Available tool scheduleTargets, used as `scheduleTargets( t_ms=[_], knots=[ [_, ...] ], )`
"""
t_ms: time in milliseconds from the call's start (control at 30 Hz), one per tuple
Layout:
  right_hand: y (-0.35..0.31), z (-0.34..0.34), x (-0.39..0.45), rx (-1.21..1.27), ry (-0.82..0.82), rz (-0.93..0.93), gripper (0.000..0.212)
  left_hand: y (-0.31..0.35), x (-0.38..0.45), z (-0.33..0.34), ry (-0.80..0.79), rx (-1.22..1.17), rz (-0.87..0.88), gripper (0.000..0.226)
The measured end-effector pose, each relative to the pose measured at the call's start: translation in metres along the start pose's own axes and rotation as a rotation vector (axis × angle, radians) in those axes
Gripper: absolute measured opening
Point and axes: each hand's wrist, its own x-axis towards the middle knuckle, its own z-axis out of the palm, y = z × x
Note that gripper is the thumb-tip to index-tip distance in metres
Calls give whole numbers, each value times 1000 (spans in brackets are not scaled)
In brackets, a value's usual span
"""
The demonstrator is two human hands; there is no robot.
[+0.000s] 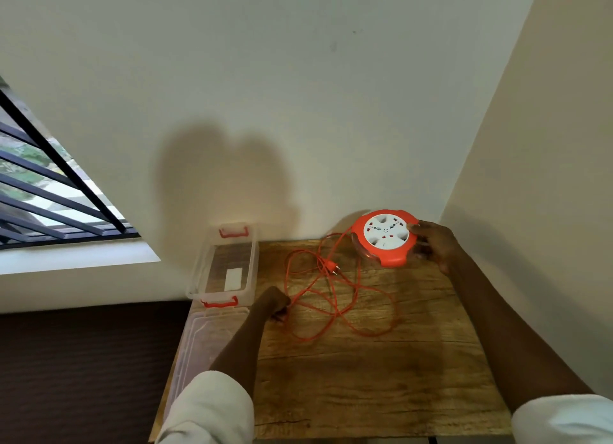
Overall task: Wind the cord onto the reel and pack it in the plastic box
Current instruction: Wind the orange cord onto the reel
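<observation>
Reel lifted, cord loose on wooden bench [365, 377].
Right hand [434, 244] grips round orange-and-white plastic reel [384, 236]; left hand [273, 302] pinches thin orange cord [331, 297] beside clear plastic box [253, 264].

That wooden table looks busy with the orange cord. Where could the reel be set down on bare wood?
The near half of the table, between the two forearms and below the cord loops, is bare wood. The middle is crowded with cord and plug. The left edge is taken by the plastic box and its lid. The right hand holds the reel at the far right corner.

Right hand [434, 244] grips reel [384, 236]; left hand [275, 302] pinches cord [331, 297].
</observation>
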Motion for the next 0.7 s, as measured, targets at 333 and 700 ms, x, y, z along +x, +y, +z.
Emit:
scheduleTargets(
  t_ms=[333,700],
  knots=[
    [11,6,-5,-20,33,-7,19,-5,19,14,178,-140,173,29],
    [16,-1,4,-75,25,-31,22,61,5,-39,249,-403,523,10]
  ],
)
